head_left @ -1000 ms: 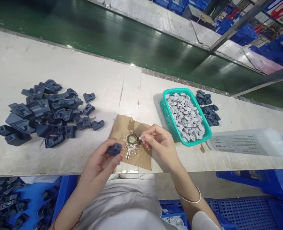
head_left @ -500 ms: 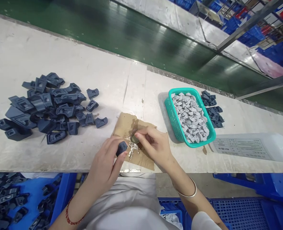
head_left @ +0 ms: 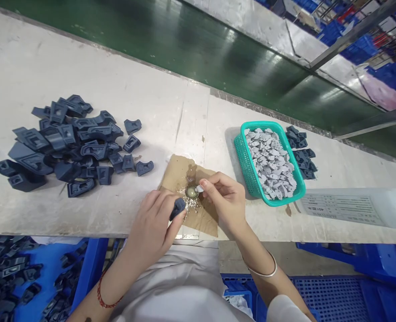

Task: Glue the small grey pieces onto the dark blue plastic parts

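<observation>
My left hand [head_left: 156, 219] is closed around a dark blue-grey plastic part [head_left: 177, 209], holding it just left of a small round glue pot [head_left: 191, 192]. Between thumb and fingertips, my right hand [head_left: 226, 197] pinches a small light-grey plastic piece [head_left: 200, 189] at the pot's right rim. The pot holds a pale liquid and stands on stained brown cardboard [head_left: 173, 172], with shiny splatter in front of it. To the right, a green basket [head_left: 243, 156] is filled with similar light-grey pieces [head_left: 271, 163].
Many dark plastic parts [head_left: 94, 152] lie heaped at left. More dark pieces [head_left: 305, 163] sit behind the basket, near a lying translucent bottle [head_left: 348, 208] with a label. A green conveyor belt [head_left: 171, 49] runs beyond the table. Below left, a blue bin [head_left: 92, 264] holds more parts.
My right hand has drawn back slightly to the right and up, so the light-grey piece and the pot's liquid now show. The left hand still holds the dark part.
</observation>
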A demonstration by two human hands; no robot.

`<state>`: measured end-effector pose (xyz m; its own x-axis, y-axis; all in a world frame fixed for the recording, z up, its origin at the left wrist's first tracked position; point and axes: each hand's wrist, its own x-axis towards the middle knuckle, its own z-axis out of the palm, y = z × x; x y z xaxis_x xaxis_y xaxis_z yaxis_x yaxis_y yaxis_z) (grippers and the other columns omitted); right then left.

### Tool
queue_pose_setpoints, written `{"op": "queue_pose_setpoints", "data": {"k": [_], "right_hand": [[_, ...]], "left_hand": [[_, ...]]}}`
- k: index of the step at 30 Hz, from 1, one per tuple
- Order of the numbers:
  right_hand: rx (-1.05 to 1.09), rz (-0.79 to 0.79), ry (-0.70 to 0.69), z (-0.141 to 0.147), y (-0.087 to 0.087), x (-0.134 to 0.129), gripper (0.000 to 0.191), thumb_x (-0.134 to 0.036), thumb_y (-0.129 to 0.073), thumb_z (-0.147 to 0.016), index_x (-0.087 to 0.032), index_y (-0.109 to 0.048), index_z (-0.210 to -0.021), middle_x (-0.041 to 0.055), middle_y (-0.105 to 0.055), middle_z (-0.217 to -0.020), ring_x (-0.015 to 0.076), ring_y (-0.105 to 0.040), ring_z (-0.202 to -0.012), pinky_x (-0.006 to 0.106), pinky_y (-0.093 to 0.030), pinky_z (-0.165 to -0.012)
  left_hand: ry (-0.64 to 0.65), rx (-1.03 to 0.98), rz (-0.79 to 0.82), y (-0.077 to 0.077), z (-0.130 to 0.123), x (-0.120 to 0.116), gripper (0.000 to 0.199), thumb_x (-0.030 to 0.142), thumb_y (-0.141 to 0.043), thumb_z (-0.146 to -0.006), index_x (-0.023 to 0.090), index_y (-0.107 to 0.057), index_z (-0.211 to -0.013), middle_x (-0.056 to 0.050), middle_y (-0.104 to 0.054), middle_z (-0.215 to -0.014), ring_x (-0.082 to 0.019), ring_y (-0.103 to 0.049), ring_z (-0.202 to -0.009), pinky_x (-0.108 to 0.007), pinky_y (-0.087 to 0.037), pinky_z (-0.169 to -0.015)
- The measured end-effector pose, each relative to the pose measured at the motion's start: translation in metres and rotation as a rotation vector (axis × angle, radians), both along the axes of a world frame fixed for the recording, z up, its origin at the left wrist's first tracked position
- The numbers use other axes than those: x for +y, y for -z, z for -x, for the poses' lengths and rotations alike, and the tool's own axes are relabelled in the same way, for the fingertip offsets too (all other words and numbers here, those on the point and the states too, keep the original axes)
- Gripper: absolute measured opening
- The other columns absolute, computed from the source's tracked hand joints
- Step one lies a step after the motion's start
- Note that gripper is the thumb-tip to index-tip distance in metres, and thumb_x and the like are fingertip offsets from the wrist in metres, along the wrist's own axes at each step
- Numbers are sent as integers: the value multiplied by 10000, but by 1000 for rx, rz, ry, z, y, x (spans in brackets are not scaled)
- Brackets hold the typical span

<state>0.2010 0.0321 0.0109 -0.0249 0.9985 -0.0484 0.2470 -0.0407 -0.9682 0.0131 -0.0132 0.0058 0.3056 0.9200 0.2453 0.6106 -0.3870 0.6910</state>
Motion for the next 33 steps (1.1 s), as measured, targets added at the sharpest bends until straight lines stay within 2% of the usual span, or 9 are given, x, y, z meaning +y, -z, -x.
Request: {"op": "queue_pose_setpoints", "data": {"k": [6, 13, 16, 23, 26, 33], "right_hand": [[215, 102, 12, 12, -9, -5, 320, -451, -748, -863, -201, -638, -698, -30, -607, -519, 82, -467, -395, 213, -371, -384], [282, 75, -52, 23, -9, -12, 307, -424, -719, -898, -201, -624, -709, -31, -617, -541, 77, -485, -401, 209, -394, -399], [281, 65, -78, 24, -8, -13, 278, -374, -715, -909, -199, -626, -712, -35, -617, -551, 73, -491, -420, 202, -405, -424], [269, 91, -86, 28, -4, -16, 293, -392, -700, -919, -195, -617, -718, -32, -608, -557, 76, -479, -434, 209, -390, -438], [231, 56, -97, 30, -3, -18, 272, -364, -682, -937, -194, -620, -734, -32, -601, -580, 77, -475, -463, 214, -378, -458], [121, 10, -149, 32, -7, -19, 328, -372, -629, -970, -200, -555, -701, -49, -497, -561, 92, -444, -492, 238, -343, -485]], "left_hand": [[7, 35, -23, 0, -2, 1, 98, 167, -415, -1001, 200, -505, -977, -61, -626, -912, -231, -519, -820, -356, -443, -750], [19, 58, -20, 3, -3, 2, 110, 163, -419, -1004, 169, -518, -956, -77, -619, -913, -237, -493, -831, -360, -433, -750], [24, 42, -11, 3, -2, 1, 100, 146, -433, -996, 166, -527, -967, -71, -615, -909, -236, -491, -836, -354, -427, -753], [20, 54, 0, 3, -2, 0, 118, 160, -419, -1004, 175, -517, -941, -72, -615, -893, -236, -494, -831, -356, -427, -751], [19, 43, 0, 4, -2, 1, 130, 157, -411, -1007, 180, -506, -920, -61, -601, -864, -229, -490, -812, -350, -419, -736], [49, -33, 50, 4, 2, 1, 124, 144, -395, -1013, 184, -471, -923, -41, -553, -857, -214, -465, -816, -344, -398, -735]]}}
